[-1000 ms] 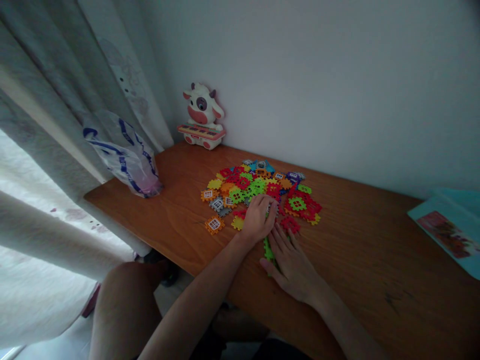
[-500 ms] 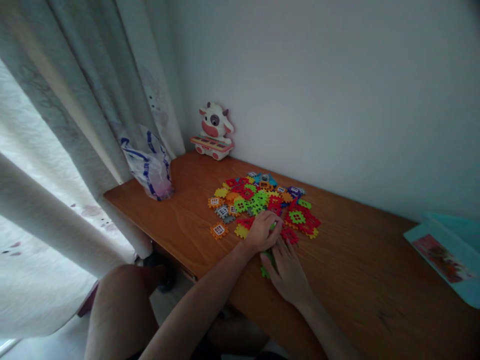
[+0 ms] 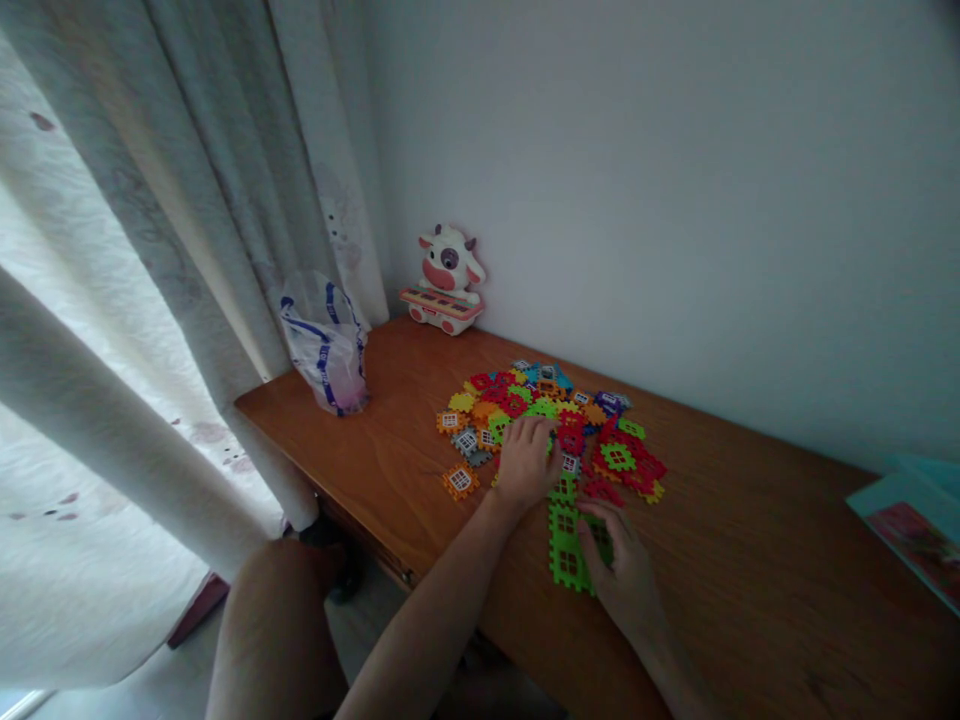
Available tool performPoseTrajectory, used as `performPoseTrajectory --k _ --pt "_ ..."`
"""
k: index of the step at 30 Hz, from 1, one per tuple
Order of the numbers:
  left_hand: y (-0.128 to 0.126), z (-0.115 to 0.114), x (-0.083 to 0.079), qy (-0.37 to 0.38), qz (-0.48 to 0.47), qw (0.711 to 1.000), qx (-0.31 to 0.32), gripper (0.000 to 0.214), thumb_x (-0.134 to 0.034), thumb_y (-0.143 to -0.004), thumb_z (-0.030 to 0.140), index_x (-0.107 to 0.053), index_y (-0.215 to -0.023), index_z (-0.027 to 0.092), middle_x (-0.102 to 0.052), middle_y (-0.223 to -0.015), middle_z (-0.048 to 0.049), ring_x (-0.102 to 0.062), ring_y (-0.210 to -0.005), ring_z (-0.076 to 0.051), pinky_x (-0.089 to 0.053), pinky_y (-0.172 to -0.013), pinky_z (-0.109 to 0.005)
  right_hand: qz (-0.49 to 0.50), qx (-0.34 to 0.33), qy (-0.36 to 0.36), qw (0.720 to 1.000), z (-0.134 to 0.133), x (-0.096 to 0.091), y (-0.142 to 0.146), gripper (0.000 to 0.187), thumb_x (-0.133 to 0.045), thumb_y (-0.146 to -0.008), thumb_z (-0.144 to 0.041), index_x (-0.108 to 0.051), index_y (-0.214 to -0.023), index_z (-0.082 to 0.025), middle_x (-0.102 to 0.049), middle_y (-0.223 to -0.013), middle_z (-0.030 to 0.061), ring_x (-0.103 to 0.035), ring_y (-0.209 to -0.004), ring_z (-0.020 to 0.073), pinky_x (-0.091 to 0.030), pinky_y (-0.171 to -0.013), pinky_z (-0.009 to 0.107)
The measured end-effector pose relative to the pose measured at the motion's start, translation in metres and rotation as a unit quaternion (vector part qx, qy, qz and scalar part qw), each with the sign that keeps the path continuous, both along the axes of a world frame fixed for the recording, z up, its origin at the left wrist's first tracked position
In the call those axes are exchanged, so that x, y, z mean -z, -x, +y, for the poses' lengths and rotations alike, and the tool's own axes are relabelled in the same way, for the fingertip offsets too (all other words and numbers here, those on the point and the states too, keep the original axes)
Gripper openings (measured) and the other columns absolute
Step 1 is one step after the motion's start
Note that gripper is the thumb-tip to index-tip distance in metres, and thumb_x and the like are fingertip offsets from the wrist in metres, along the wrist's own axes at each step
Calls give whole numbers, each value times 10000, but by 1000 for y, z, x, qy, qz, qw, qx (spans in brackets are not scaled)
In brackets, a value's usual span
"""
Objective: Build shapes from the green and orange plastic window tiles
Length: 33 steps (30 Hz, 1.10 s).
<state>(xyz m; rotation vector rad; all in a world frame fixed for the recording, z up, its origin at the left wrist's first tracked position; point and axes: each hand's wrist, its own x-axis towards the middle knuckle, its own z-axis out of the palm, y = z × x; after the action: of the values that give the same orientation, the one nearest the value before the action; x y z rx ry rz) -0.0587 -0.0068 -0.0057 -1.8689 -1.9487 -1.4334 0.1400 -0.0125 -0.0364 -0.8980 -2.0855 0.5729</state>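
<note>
Head view looks forward and down at a wooden counter [image 3: 750, 570] against a pale wall [image 3: 675, 200]. A loose pile of multicoloured plastic interlocking tiles [image 3: 551, 425] lies on it, in red, orange, yellow, green, blue, purple and grey, many with small window shapes.

The left hand [image 3: 527, 463] sits on the lower edge of the pile, at its 6 o'clock. Its fingers [image 3: 529, 435] are close together and slightly curled, resting over the tiles; whether they hold one, I cannot tell.

The right hand [image 3: 622, 560] is just below and to the right, at the pile's 5 o'clock. Its fingers [image 3: 592, 515] lie narrow across the right edge of a joined panel of bright green tiles [image 3: 568, 540]. That panel lies flat on the counter, touching the bottom of the pile, between the two hands; whether the fingers grip it, I cannot tell.

An orange window tile [image 3: 460, 481] sits at the pile's 8 o'clock. Farther off, at 10 o'clock, a toy cow with a toy keyboard [image 3: 442, 280] stands by the wall. A clear plastic bag with blue print [image 3: 326, 345] stands at 9 o'clock beside a grey-white curtain [image 3: 150, 300], and a teal folder [image 3: 919, 530] lies at 3 o'clock, at the counter's far right.
</note>
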Motion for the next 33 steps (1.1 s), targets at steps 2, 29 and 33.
performPoseTrajectory --k 2,29,33 --pt "15 1 -1 80 37 989 -120 405 -573 -920 204 -582 -1324 193 -606 -1401 -149 -529 -1309 -345 -413 -1106 -541 5 9 8 1000 0 0 -1 219 -544 -997 -384 -665 -1113 -242 -705 -1148 93 -683 -1085 258 -553 -972 448" --pt "33 18 28 109 106 987 -51 277 -622 -969 305 -628 -1196 148 -644 -1303 -175 -605 -1251 -307 -517 -1069 -482 -197 -38 78 976 117 -63 59 344 -653 -884 -537 -809 -915 -232 -790 -780 49 -713 -689 245 -490 -627 328" --pt "31 16 30 115 108 985 -72 301 -640 -956 377 -637 -1160 155 -581 -1386 -198 -521 -1350 -351 -473 -1101 -534 -204 -46 72 975 155 -80 85 456 -682 -841 -633 -832 -867 -204 -763 -696 46 -692 -662 239 -468 -615 314"
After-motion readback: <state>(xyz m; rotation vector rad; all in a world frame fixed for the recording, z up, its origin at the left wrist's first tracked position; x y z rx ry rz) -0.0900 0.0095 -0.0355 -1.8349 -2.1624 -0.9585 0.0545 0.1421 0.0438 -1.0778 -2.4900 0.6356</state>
